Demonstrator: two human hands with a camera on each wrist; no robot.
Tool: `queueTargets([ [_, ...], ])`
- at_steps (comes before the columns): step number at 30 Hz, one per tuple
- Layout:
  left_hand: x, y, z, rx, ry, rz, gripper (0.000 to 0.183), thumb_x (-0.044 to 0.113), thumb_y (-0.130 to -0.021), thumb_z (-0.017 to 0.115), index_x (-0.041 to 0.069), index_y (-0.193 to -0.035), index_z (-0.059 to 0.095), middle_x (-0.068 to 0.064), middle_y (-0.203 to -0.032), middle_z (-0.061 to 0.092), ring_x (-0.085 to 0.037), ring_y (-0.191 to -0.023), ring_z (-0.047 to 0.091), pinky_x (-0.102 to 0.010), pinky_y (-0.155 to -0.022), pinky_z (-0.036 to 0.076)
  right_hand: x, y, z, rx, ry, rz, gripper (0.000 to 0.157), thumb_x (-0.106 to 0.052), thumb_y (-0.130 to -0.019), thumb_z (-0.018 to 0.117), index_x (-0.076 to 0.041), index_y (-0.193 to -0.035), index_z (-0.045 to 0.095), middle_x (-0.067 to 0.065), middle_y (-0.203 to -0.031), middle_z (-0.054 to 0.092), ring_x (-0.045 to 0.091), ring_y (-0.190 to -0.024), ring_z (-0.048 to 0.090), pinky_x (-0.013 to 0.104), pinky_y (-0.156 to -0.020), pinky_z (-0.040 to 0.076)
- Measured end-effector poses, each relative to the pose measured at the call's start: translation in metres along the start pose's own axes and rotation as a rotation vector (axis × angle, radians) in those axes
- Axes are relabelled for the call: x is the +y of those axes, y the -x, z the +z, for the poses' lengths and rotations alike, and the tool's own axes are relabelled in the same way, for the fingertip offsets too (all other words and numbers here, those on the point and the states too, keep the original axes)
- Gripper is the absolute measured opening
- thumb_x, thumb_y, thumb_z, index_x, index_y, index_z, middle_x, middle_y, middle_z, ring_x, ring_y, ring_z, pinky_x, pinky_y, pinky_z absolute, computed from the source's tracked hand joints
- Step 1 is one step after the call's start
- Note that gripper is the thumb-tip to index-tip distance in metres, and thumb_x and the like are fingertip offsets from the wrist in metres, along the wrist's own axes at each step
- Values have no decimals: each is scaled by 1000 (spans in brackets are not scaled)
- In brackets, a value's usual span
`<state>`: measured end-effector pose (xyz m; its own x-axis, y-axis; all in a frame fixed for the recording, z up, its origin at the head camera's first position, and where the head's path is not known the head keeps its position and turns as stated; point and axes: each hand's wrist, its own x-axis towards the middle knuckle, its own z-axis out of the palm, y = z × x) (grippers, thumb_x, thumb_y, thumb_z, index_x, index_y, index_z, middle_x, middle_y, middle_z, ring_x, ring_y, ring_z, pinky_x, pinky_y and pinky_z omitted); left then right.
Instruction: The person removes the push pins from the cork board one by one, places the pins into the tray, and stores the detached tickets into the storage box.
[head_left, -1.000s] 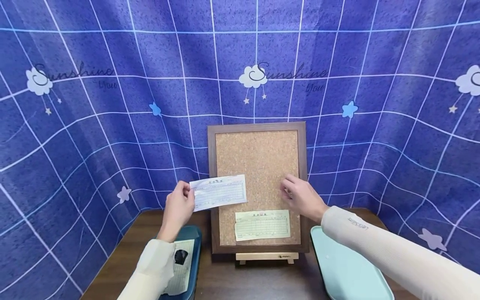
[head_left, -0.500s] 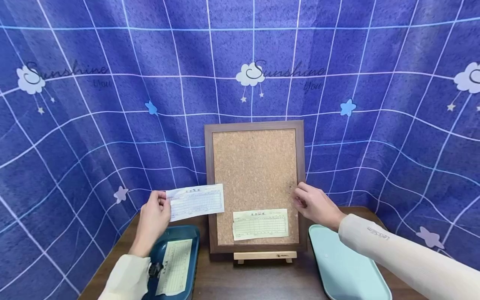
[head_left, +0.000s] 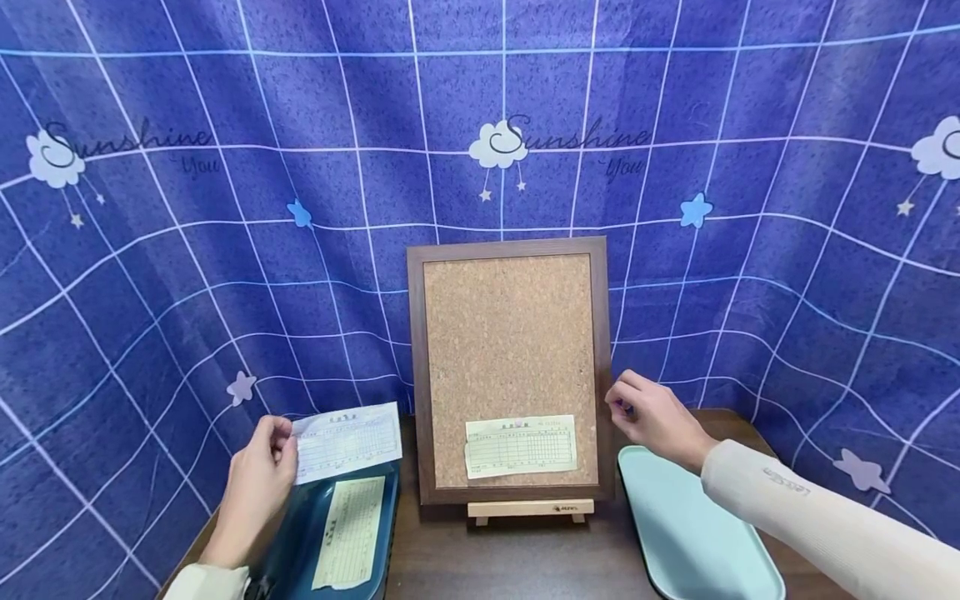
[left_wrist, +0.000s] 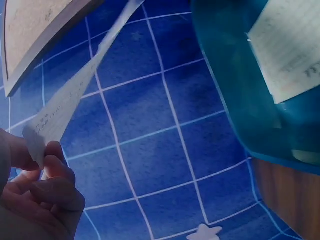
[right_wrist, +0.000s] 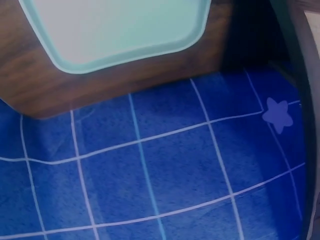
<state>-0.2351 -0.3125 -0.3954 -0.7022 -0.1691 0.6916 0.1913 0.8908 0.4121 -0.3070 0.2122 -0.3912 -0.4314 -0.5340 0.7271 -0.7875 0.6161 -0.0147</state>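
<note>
we are seeing the left hand (head_left: 258,467) pinching a white slip (head_left: 348,442), now moving left, off the corkboard (head_left: 510,333) and near the blue tray (head_left: 303,533); the right hand (head_left: 656,417) is drawing past the corkboard, curled, whether holding anything we cannot tell. only a yellowish slip (head_left: 521,447) is thus remaining on the corkboard.

Print on white form slip (head_left: 347,443) in left hand (head_left: 255,479): way too small to read. Same deal with yellowish form slip (head_left: 519,448) on corkboard (head_left: 510,333). Dark blue tray (head_left: 303,527) partly behind left hand, chopped by bottom edge in head view. Mint tray (head_left: 705,529) clipped by top edge in right wrist view. Right hand (head_left: 656,418): fingertips tucked away, can't tell if they pinch anything. Black thing (head_left: 258,588) at left wrist mostly cut off. 1 cloud print (head_left: 939,148) sliced by right edge.
</note>
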Motion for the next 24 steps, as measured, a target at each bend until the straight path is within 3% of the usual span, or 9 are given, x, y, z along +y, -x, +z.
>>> queueTargets([
  [12,-19,29,-7,-30,-41,19,16,-3,-81,57,11,-84,53,2,-62,45,-14,-52,40,-28,-48,30,9,31,-2,16,-14,48,30,8,-67,68,-16,-83,59,-7,-81,49,2,-65,45,12,-56,37],
  [17,-24,45,2,-54,-50,46,15,-4,-78,61,11,-82,61,5,-63,47,-11,-53,41,-29,-48,32,13,45,0,38,-17,68,32,8,-65,71,-17,-82,58,-10,-81,48,2,-65,46,11,-57,36],
  [24,-30,63,14,-144,-53,2,11,-2,-77,64,9,-80,67,7,-65,52,-7,-56,44,-29,-51,37,18,57,7,47,-22,75,33,7,-64,71,-18,-81,57,-11,-80,47,1,-65,46,11,-57,37],
])
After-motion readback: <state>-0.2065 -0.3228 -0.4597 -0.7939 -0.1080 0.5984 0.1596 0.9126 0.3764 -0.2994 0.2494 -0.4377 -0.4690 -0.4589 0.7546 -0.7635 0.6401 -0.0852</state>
